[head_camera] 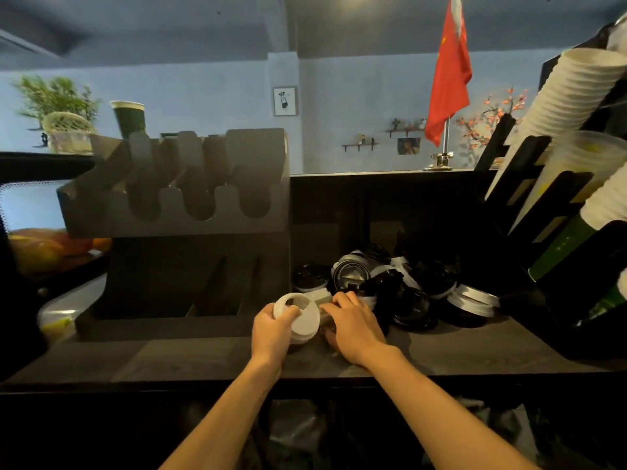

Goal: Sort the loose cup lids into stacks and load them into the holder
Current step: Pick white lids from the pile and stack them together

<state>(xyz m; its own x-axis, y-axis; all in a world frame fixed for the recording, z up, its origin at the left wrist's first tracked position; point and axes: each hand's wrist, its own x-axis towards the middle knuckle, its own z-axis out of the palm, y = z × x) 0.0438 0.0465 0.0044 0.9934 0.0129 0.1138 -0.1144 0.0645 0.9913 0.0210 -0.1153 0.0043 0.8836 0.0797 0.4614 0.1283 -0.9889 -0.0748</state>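
Head view: left hand [273, 329] clamps white lids [303, 318] beside the front edge of the holder [163, 329]; grip of right hand [354, 329] unclear.

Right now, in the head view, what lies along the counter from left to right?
Dark grey slotted lid holder → left hand gripping a stack of white plastic lids → right hand → loose pile of black and white lids → slanted black rack of white ribbed paper cups.

Café counter — stacked paper cups [573, 93], loose lids [400, 286], lid holder [176, 212]
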